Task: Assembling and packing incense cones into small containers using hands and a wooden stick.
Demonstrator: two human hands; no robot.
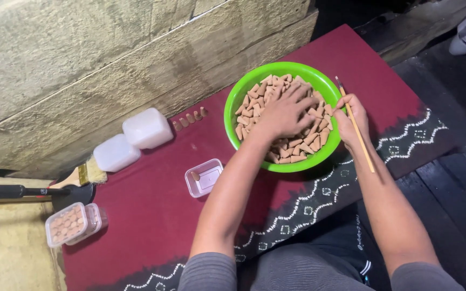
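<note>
A bright green bowl (237,102) full of small tan cone-shaped pieces (295,151) sits on a dark red cloth. My left hand (284,114) lies palm down on the pile inside the bowl, fingers spread among the cones. My right hand (350,119) rests on the bowl's right rim and holds a thin wooden stick (363,149) that slants down to the right. A small clear square box (204,177) with one cone in it stands left of the bowl.
A short row of cones (189,118) stands on the red cloth (152,215) near two white lidded boxes (147,127) (116,152). A clear box packed with cones (69,223), a paintbrush (79,176) and a black-handled tool (6,191) lie left. A rough stone wall (82,64) runs behind.
</note>
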